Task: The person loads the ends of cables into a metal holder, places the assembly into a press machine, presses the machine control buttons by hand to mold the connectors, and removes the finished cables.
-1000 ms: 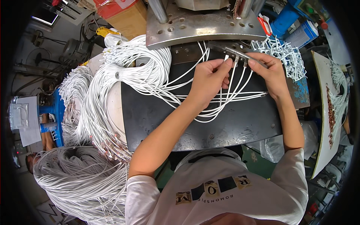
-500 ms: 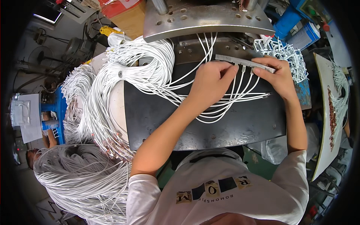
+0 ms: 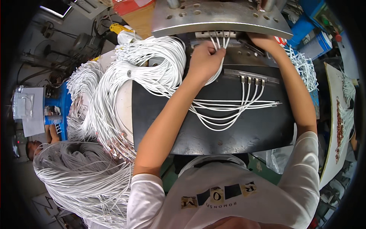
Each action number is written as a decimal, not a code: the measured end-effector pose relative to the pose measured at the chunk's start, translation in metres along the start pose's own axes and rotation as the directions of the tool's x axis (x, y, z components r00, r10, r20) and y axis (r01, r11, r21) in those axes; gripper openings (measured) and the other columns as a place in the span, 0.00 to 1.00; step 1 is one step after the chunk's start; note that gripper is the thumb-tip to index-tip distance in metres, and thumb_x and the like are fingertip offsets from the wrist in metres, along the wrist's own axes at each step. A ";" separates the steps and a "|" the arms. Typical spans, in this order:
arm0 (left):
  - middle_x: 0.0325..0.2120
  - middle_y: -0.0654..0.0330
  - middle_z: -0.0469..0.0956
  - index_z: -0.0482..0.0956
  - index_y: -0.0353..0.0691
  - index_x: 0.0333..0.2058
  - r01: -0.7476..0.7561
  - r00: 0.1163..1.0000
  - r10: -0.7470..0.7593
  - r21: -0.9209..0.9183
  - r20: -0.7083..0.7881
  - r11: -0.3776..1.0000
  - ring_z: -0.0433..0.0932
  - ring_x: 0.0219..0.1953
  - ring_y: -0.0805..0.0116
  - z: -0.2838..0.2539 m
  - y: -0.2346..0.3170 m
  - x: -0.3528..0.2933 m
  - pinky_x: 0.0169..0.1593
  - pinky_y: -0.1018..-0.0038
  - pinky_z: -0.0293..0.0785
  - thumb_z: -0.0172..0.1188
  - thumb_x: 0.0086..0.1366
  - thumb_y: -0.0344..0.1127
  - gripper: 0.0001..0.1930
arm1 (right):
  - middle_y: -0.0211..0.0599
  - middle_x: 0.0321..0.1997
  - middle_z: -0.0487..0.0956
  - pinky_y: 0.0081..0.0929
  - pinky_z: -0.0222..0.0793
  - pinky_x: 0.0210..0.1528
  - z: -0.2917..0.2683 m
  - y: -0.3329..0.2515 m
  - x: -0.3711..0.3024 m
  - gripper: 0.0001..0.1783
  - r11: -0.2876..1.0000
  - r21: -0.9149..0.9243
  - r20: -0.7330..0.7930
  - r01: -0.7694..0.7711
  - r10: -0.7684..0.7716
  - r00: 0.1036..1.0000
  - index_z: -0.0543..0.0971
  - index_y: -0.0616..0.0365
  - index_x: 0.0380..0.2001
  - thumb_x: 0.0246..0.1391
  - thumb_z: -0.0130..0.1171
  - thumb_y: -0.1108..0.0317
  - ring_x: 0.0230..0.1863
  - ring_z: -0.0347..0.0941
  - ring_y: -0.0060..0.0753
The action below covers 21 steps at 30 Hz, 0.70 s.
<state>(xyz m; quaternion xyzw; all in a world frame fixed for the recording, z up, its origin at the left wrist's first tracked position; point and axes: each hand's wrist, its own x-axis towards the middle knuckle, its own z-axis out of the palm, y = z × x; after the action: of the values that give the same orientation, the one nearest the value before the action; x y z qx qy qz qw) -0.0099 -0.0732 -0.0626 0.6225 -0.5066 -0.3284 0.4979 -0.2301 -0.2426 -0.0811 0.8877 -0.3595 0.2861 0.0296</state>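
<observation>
- Currently the left hand [image 3: 207,61] is closed round a small bunch of cables [image 3: 225,42], thumb and fingers pinching them together near the far edge of the table [image 3: 171,137].
- From that grip the white strands run far, up to a pale strip [image 3: 204,34] just under the press plate [image 3: 225,26], and near, bending down to the left.
- The right hand [image 3: 263,41] reaches far, to the right of the strip; the plate hides its fingers, so I cannot tell whether it holds anything.
- The metal bar [image 3: 272,79] lies on the table's far right part, apart from both hands.
- Four plugs [image 3: 249,81] sit along the bar's near edge, their white leads [image 3: 243,93] curving near and left.
- Other loose ends [image 3: 276,104] lie on the table just near of the bar.
- Large white coils [image 3: 101,99] stand to the left of the table.
- A pile of short white pieces [image 3: 304,70] is at the far right, beyond the right forearm.
</observation>
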 end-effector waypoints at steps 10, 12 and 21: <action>0.22 0.62 0.83 0.85 0.36 0.28 0.158 0.960 -0.105 -0.189 0.261 0.969 0.76 0.24 0.74 -0.012 0.015 -0.008 0.31 0.70 0.71 0.62 0.68 0.37 0.12 | 0.47 0.64 0.76 0.39 0.65 0.69 0.020 0.035 0.011 0.25 0.953 -0.296 0.266 0.062 0.019 0.964 0.73 0.57 0.61 0.68 0.53 0.53 0.64 0.71 0.48; 0.21 0.61 0.82 0.85 0.36 0.28 0.068 0.984 -0.052 -0.088 0.168 0.994 0.77 0.23 0.73 -0.014 0.016 -0.013 0.30 0.70 0.71 0.62 0.68 0.37 0.12 | 0.47 0.64 0.75 0.39 0.65 0.69 0.019 0.026 0.019 0.25 0.931 -0.361 0.298 0.053 0.061 0.953 0.74 0.57 0.61 0.68 0.53 0.54 0.64 0.71 0.48; 0.24 0.63 0.82 0.83 0.35 0.32 -0.276 0.888 0.338 -0.227 0.313 0.934 0.75 0.21 0.78 -0.082 0.058 -0.071 0.25 0.75 0.69 0.59 0.70 0.34 0.10 | 0.52 0.60 0.77 0.42 0.66 0.66 0.023 0.076 -0.002 0.20 0.887 -0.420 0.178 0.192 -0.127 0.976 0.76 0.60 0.56 0.69 0.52 0.59 0.61 0.72 0.52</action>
<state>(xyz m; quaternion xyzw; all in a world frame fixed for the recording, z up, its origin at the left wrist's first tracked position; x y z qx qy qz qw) 0.0277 0.0190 0.0098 0.4201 -0.6476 -0.3931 0.4996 -0.2702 -0.3037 -0.1130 0.9036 -0.3410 0.1300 0.2242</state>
